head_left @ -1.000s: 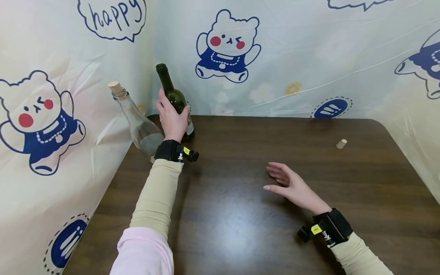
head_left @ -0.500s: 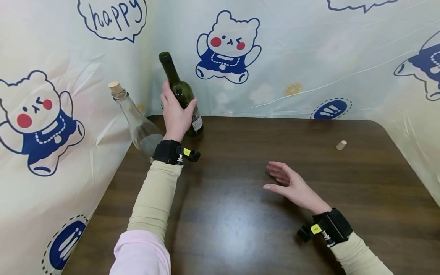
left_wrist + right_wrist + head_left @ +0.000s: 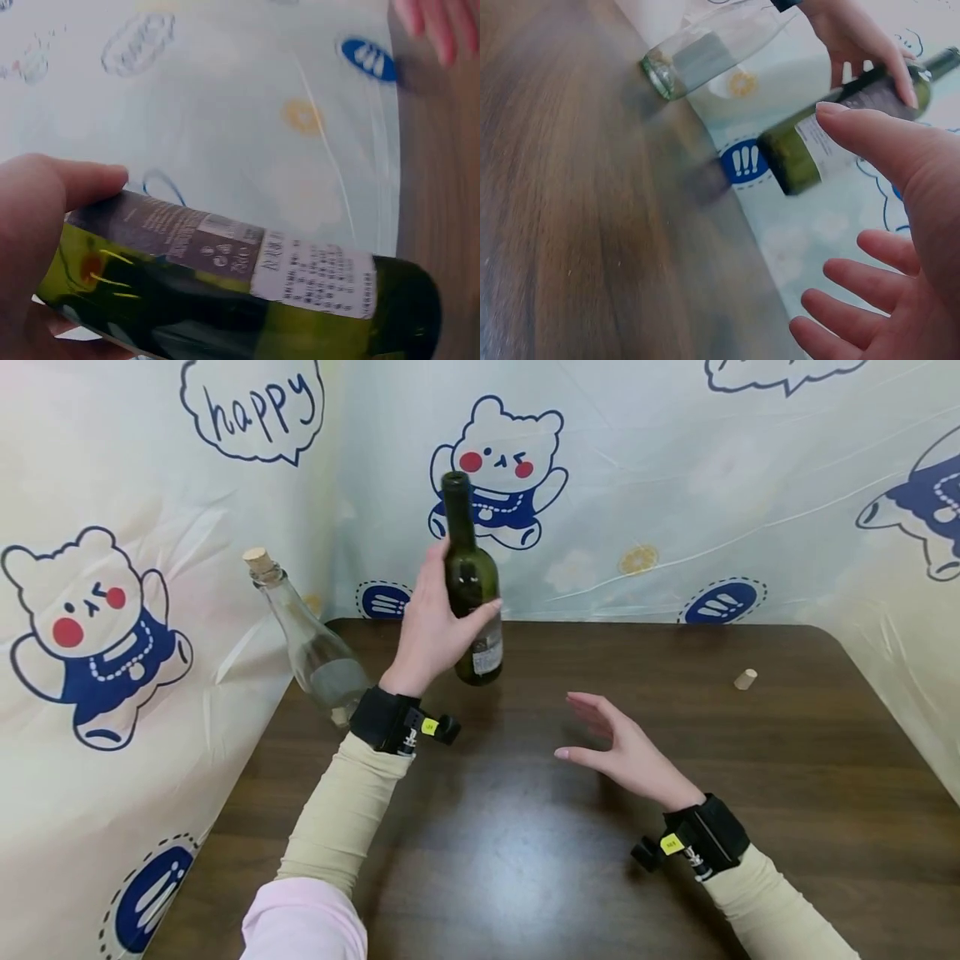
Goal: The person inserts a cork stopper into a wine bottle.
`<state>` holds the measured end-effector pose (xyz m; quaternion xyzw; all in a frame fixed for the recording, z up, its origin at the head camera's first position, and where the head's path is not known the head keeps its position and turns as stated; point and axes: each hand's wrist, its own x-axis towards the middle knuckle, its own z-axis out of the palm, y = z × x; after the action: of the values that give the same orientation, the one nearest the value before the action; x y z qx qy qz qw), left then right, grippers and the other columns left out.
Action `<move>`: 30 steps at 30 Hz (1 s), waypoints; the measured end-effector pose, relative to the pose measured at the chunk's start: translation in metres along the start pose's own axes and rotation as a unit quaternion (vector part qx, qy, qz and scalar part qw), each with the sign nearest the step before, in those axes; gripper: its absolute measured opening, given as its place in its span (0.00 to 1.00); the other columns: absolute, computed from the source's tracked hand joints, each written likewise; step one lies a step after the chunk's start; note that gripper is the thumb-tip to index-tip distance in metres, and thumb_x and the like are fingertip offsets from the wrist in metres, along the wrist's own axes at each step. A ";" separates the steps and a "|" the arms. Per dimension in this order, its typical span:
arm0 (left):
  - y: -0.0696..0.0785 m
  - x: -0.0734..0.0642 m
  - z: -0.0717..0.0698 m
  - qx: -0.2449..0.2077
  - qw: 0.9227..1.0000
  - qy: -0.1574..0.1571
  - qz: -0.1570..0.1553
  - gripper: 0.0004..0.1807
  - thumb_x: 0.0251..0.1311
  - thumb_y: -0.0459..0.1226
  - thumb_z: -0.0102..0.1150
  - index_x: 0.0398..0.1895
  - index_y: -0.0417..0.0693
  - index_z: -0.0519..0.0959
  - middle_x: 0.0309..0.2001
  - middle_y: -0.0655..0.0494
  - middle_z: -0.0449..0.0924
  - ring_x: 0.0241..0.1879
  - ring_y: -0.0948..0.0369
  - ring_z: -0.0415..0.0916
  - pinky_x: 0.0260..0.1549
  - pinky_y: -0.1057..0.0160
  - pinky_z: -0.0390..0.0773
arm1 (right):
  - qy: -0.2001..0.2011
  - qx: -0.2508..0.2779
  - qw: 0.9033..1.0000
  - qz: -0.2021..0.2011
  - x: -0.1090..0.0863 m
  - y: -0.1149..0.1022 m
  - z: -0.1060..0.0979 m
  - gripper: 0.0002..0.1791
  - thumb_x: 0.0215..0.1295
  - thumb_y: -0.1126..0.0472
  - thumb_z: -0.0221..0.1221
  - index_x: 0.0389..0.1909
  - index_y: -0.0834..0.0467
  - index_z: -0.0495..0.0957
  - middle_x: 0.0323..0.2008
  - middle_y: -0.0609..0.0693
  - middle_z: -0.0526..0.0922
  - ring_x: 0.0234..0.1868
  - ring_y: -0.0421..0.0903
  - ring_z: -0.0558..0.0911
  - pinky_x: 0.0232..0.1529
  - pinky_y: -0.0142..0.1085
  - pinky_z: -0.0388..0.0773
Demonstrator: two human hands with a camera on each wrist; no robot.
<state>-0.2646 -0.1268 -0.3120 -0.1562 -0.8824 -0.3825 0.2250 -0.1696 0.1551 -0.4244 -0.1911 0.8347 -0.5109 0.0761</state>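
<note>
A: Since the right hand [image 3: 633, 756] is nearest, at four o'clock from the head view's centre, what does it hold?

B: Nothing. Its thumb and fingers are spread apart above the brown tabletop [image 3: 525, 868].

A: The clear glass bottle [image 3: 318, 647]?

B: At nine o'clock, standing near the tabletop's left edge, a cork stopper [image 3: 257, 560] in its mouth, no hand on it.

A: And the left hand [image 3: 429, 631]?

B: Just off centre, towards eleven o'clock, thumb and fingers wrapped round the green wine bottle [image 3: 472, 578], which is near upright at twelve. In the right-wrist view its base looks clear of the tabletop.

A: Farther off?

B: A loose cork [image 3: 746, 679] at three o'clock, well apart from both hands; behind, the bear-print sheet [image 3: 675, 460].

A: Step in hand, and what the next move requires?

B: In my judgement, carrying the green wine bottle with the left hand alone. The next move would call for a firm grip, an upright bottle and clearance from the clear glass bottle.
</note>
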 end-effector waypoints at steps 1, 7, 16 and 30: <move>0.005 -0.002 0.002 -0.007 1.000 -0.011 0.008 0.50 0.58 0.53 0.69 0.79 0.52 0.54 0.70 0.48 0.69 0.63 0.54 0.71 0.61 0.44 0.74 | 0.000 0.002 1.000 -0.002 0.001 -0.001 0.001 0.48 0.60 0.44 0.69 0.78 0.55 0.60 0.77 0.55 0.66 0.76 0.54 0.65 0.72 0.59 0.63; 0.029 -0.019 0.015 -0.053 0.996 -0.057 0.048 0.49 0.58 0.53 0.69 0.78 0.50 0.55 0.69 0.49 0.70 0.64 0.56 0.71 0.62 0.43 0.73 | 0.006 0.015 1.000 -0.024 0.006 -0.009 0.003 0.50 0.62 0.48 0.69 0.80 0.56 0.55 0.79 0.56 0.60 0.78 0.55 0.61 0.72 0.60 0.62; 0.050 -0.044 0.038 -0.074 0.989 -0.098 0.083 0.50 0.57 0.53 0.70 0.78 0.50 0.56 0.67 0.47 0.72 0.62 0.54 0.74 0.59 0.45 0.77 | 0.030 0.039 0.998 -0.039 0.008 -0.018 0.002 0.52 0.61 0.53 0.71 0.80 0.53 0.51 0.79 0.54 0.58 0.78 0.55 0.61 0.72 0.59 0.62; 0.062 -0.065 0.060 -0.086 0.985 -0.105 0.104 0.49 0.57 0.53 0.70 0.78 0.50 0.57 0.71 0.50 0.69 0.62 0.57 0.74 0.59 0.49 0.78 | 0.048 0.054 0.996 -0.044 0.006 -0.014 0.000 0.48 0.60 0.56 0.72 0.78 0.49 0.57 0.71 0.51 0.68 0.70 0.52 0.71 0.69 0.61 0.67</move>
<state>-0.1980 -0.0484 -0.3448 -0.3053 -0.8440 -0.4127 0.1557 -0.1720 0.1472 -0.4112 -0.1985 0.7995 -0.5664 0.0232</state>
